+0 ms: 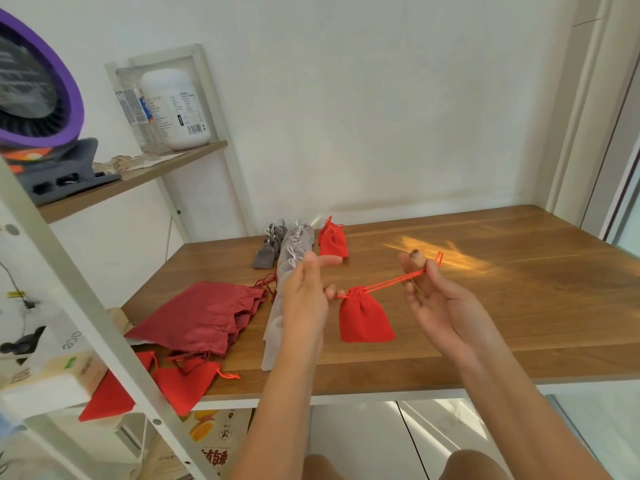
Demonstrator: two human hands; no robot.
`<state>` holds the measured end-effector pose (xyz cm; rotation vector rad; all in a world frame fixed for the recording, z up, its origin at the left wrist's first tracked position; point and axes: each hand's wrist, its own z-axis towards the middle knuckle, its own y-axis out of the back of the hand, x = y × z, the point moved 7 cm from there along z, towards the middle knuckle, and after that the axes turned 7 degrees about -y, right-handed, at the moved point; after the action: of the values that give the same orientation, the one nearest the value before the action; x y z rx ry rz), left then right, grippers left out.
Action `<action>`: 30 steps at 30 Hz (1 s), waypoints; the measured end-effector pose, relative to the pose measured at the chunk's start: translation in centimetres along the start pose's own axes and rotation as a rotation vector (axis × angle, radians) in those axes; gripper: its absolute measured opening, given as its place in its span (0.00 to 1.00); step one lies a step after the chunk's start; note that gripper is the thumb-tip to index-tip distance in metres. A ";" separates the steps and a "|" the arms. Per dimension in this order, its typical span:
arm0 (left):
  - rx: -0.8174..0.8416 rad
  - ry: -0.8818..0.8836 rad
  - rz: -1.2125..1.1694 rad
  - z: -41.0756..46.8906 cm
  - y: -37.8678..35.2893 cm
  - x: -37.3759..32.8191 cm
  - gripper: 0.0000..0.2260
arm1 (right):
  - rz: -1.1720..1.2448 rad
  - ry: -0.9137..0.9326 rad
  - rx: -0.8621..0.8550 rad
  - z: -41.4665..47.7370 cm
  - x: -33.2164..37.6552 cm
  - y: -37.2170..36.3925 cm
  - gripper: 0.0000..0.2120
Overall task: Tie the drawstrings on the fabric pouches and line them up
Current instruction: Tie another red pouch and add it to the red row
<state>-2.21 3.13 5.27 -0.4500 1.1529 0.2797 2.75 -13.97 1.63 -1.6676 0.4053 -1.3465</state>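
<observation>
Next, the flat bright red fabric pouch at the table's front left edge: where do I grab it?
Pinch the bright red pouch at its mouth corner, by the orange cord, coming from the right: that end is unobstructed, while the white shelf post crowds its left.

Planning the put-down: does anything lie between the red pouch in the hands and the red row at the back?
Nothing visible does. The pouch is held by its strings between the left hand and right hand; only bare table separates it from the red row. The grey row lies left of that path.
</observation>
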 end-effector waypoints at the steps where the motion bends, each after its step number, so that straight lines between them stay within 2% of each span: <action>1: 0.032 -0.035 0.096 0.1 -0.7 0.1 0.19 | -0.056 -0.015 0.044 0.1 0.0 -0.3 0.24; 3: 0.103 -0.071 0.201 -0.5 -1.9 0.8 0.18 | -0.146 -0.060 0.117 -0.3 -0.3 -0.5 0.22; 6: 0.223 -0.057 0.209 -2.4 -2.8 2.5 0.13 | -0.327 -0.119 0.111 -1.6 -0.6 0.4 0.20; 8: 0.358 -0.032 0.270 -3.9 -3.0 3.8 0.13 | -0.464 -0.156 0.097 -2.8 -1.1 1.2 0.12; 11: 0.490 0.010 0.361 -5.7 -2.6 5.3 0.15 | -0.623 -0.181 0.089 -4.0 -1.8 2.3 0.11; 17: 0.456 0.247 0.246 -7.0 -1.9 5.8 0.11 | -0.849 -0.058 0.111 -4.0 -2.5 2.8 0.14; 22: 0.398 0.288 0.269 -6.9 -2.4 6.1 0.13 | -0.723 -0.086 0.169 -2.8 -4.1 1.0 0.23; 26: 0.423 0.290 0.221 -7.2 -2.8 6.1 0.13 | -0.664 -0.139 0.148 -2.0 -4.8 0.7 0.14; 30: 0.446 0.330 0.131 -7.6 -2.8 6.3 0.13 | -0.697 -0.146 0.133 -1.9 -4.8 0.6 0.12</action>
<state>-4.68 -3.05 -2.53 -0.0246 1.5235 0.0550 -0.41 -11.65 -1.77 -1.8550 -0.3863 -1.6757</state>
